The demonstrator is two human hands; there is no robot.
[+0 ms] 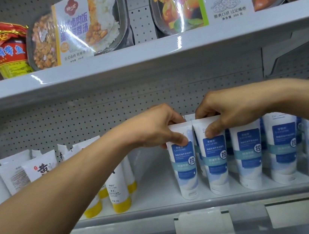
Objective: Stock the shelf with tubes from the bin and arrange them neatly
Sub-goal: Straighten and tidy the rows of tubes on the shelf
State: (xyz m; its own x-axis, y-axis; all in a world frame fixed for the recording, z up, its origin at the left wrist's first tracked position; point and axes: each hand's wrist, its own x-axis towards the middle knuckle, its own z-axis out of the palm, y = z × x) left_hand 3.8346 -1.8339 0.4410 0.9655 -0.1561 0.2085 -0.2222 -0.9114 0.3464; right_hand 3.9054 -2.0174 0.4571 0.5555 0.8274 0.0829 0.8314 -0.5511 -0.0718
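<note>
A row of white tubes with blue labels stands cap-down on the lower shelf (pixel 157 177). My left hand (pixel 157 128) pinches the flat top of the leftmost blue tube (pixel 185 169), thumb on its front. Beside it, my right hand (pixel 221 110) pinches the top of the second blue tube (pixel 215 163). Both tubes stand upright, side by side and almost touching. More blue tubes (pixel 283 147) continue to the right. White tubes with yellow caps (pixel 118 192) stand at the left, partly hidden behind my left forearm. The bin is out of view.
The upper shelf (pixel 142 59) carries ready-meal trays (pixel 79 26) and a red-wrapped jar (pixel 8 49). Perforated back panel (pixel 61 117) lies behind the tubes. A bare gap of shelf separates the yellow-capped and blue tubes. Price-tag holders (pixel 203 226) hang on the shelf's front edge.
</note>
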